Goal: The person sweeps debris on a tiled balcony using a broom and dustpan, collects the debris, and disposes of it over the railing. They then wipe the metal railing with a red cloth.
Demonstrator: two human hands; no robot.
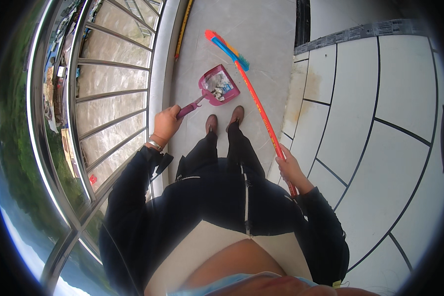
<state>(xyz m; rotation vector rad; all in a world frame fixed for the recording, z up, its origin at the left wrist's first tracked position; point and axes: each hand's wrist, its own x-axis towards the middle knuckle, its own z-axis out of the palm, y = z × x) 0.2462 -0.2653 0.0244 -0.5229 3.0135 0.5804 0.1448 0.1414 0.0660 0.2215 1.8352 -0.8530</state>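
My left hand [166,124] is closed around the handle of a pink long-handled dustpan [233,94], whose pan is over the grey tiled floor just ahead of my shoes. Crumpled clear plastic, whitish debris and a piece with blue print [226,87] lie in the pan. My right hand [291,166] grips the red pole of a broom [257,101]. The broom's blue head with red, yellow and blue-green bristles [227,50] is beyond the dustpan and to its right, apart from it. Whether the bristles touch the floor, I cannot tell.
A metal railing [113,63] runs along my left above a lower concrete surface. By the ledge at its foot lies a yellow strip-like tool [183,29]. A white tiled wall [351,111] with dark joints stands close on my right, beside a dark door frame [302,26].
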